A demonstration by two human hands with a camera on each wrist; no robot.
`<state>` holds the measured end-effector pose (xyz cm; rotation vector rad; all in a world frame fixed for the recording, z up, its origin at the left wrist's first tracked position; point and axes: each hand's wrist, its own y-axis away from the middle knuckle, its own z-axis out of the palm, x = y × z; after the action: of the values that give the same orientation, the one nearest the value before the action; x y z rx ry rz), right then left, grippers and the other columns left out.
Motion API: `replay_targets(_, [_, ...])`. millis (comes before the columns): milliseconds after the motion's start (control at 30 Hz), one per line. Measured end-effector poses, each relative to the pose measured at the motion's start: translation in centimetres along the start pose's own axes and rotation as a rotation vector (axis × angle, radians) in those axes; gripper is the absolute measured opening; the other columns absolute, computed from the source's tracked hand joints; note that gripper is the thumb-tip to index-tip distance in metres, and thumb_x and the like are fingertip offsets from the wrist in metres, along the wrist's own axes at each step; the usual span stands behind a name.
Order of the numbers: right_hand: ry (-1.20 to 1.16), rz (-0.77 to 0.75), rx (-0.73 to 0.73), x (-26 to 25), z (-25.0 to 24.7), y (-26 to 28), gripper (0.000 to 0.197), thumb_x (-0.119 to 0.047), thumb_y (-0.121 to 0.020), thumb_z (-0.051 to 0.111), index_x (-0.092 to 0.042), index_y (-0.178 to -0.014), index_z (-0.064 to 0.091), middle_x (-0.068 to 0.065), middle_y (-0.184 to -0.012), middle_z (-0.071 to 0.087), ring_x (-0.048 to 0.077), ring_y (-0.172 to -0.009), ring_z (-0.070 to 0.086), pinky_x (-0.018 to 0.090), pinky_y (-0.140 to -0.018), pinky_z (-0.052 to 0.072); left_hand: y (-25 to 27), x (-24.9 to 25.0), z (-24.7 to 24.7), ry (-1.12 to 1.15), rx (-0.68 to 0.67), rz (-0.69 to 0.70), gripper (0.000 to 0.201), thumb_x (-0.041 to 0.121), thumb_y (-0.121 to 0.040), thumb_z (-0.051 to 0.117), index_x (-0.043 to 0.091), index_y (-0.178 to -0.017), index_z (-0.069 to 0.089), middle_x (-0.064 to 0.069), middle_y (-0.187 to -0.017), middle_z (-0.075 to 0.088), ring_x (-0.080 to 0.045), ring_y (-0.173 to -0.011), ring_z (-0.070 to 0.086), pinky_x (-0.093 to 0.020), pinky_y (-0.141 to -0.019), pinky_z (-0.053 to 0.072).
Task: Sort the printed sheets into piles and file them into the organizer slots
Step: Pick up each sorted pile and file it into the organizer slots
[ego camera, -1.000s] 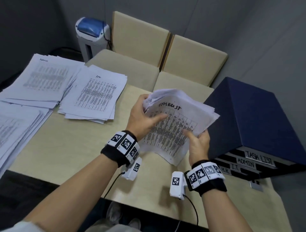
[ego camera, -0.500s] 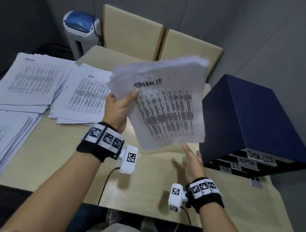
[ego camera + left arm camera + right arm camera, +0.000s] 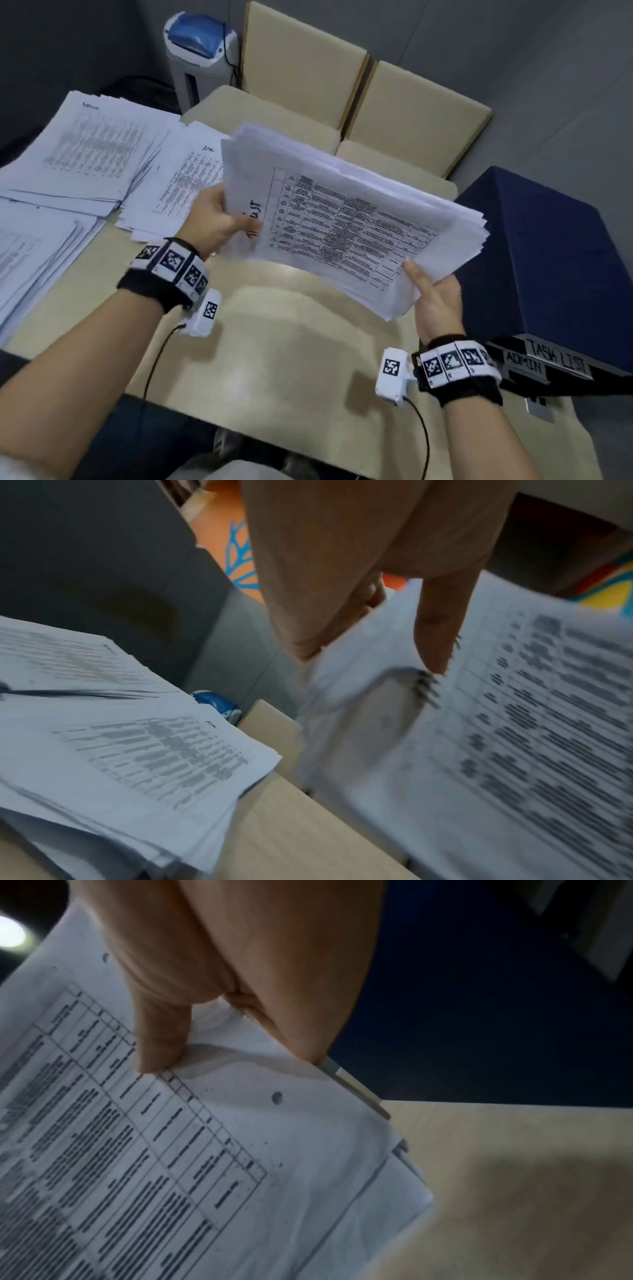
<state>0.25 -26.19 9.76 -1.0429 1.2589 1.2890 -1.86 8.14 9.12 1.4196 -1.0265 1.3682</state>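
Gripping paper stack [image 3: 352, 222] by opposite edges, left hand [image 3: 214, 222], right hand [image 3: 436, 303]; above bare table [image 3: 291, 342], organizer [image 3: 548, 253] just beside.

- Even, dim indoor light is falling from above; the held sheets [image 3: 356, 222] are casting a soft shadow on the table [image 3: 291, 359].
- Motion blur is smearing the left wrist print.
- The right wrist view is looking dark and noisy.
- Wide-angle bending is curving the head view's edges.

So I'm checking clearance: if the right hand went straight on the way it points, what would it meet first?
Probably the dark blue organizer: the right hand, gripping the paper stack, points at its near side, though depth is hard to judge.
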Motion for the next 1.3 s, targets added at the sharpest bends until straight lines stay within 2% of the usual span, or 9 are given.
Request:
replay_targets(167, [0.140, 0.035, 0.151, 4.0, 0.9, 0.4, 0.036, 0.002, -0.080, 0.075, -0.005, -0.114, 0.066, 0.002, -0.096, 0.075, 0.007, -0.085, 0.073, 0.024, -0.073, 0.060, 0.8, -5.2, 2.8, -0.027, 0.112, -0.164, 0.045, 0.007, -0.052, 0.086, -0.002, -0.090, 0.064, -0.013, -0.090, 0.071, -0.028, -0.080, 0.068, -0.059, -0.075, 0.056])
replay_targets(333, [0.100, -0.042, 0.187, 4.0, 2.3, 0.7, 0.034, 0.005, -0.083, 0.071, -0.005, -0.114, 0.062, -0.003, -0.092, 0.068, -0.008, -0.070, 0.066, 0.013, -0.065, 0.050, 1.9, -5.5, 5.2, 0.073, 0.208, -0.195, 0.034, -0.005, -0.070, 0.077, 0.014, -0.096, 0.068, -0.003, -0.093, 0.072, -0.016, -0.085, 0.068, -0.051, -0.086, 0.056])
replay_targets(467, [0.107, -0.147, 0.251, 2.6, 2.1, 0.2, 0.029, -0.022, -0.085, 0.077, -0.011, -0.109, 0.064, -0.006, -0.097, 0.066, -0.004, -0.078, 0.062, 0.012, -0.069, 0.049, 1.2, -3.7, 4.6, 0.099, 0.206, -0.031, 0.026, 0.037, -0.073, 0.082, 0.021, -0.087, 0.068, 0.004, -0.084, 0.071, -0.014, -0.080, 0.066, -0.032, -0.076, 0.054])
replay_targets(600, [0.056, -0.081, 0.338, 1.9, 2.7, -1.5, 0.026, -0.041, -0.089, 0.067, -0.017, -0.097, 0.067, -0.006, -0.099, 0.067, 0.002, -0.085, 0.060, 0.016, -0.073, 0.047, -0.9, -2.4, 5.0, 0.137, 0.365, -0.029, 0.071, 0.065, -0.075, 0.064, -0.004, -0.068, 0.050, -0.008, -0.067, 0.042, -0.017, -0.063, 0.038, -0.027, -0.059, 0.032])
replay_targets(733, [0.175, -0.119, 0.375, 2.5, 2.8, -2.6, 0.011, -0.024, -0.092, 0.063, -0.020, -0.102, 0.066, -0.011, -0.104, 0.066, 0.008, -0.102, 0.061, 0.024, -0.090, 0.048, -2.4, -2.8, 5.7, 0.066, 0.453, -0.051, 0.040, 0.042, -0.088, 0.064, 0.016, -0.061, 0.049, 0.002, -0.059, 0.044, -0.014, -0.058, 0.040, -0.026, -0.058, 0.034])
replay_targets(867, [0.132, -0.066, 0.308, 2.4, 1.9, -2.9, 0.017, -0.021, -0.093, 0.055, -0.022, -0.109, 0.062, -0.006, -0.106, 0.072, 0.011, -0.104, 0.063, 0.028, -0.093, 0.046, -3.1, -3.3, 4.7, 0.044, 0.429, -0.036, 0.012, 0.032, -0.088, 0.065, 0.021, -0.083, 0.064, 0.004, -0.084, 0.063, -0.011, -0.079, 0.056, -0.034, -0.078, 0.049])
replay_targets(967, [0.164, -0.037, 0.162, 2.5, 1.0, -3.0, 0.044, -0.048, -0.081, 0.070, -0.031, -0.119, 0.059, -0.007, -0.122, 0.066, 0.007, -0.117, 0.058, 0.028, -0.105, 0.042, -2.6, -4.1, 4.0, 0.013, 0.280, -0.062, 0.036, 0.048, -0.075, 0.078, 0.029, -0.100, 0.062, 0.006, -0.102, 0.067, -0.008, -0.091, 0.063, -0.026, -0.079, 0.052])
replay_targets(1067, [0.346, -0.047, 0.007, 3.5, 0.5, -2.8, 0.081, -0.038, -0.065, 0.088, -0.030, -0.134, 0.046, -0.009, -0.130, 0.059, 0.001, -0.121, 0.055, 0.020, -0.101, 0.043, -1.7, -5.0, 4.4, -0.014, 0.202, -0.127, 0.029, 0.030, -0.070, 0.086, 0.021, -0.091, 0.068, 0.003, -0.086, 0.072, -0.009, -0.077, 0.070, -0.023, -0.063, 0.054])
replay_targets(1300, [0.490, -0.170, -0.093, 3.6, 0.3, -3.7, 0.093, -0.024, -0.062, 0.094, -0.031, -0.138, 0.042, -0.006, -0.135, 0.056, 0.005, -0.126, 0.053, 0.025, -0.105, 0.041, -2.1, -4.1, 3.5, 0.068, 0.100, -0.089, 0.015, 0.017, -0.080, 0.076, 0.012, -0.093, 0.070, 0.000, -0.084, 0.075, -0.012, -0.076, 0.072, -0.023, -0.064, 0.055])
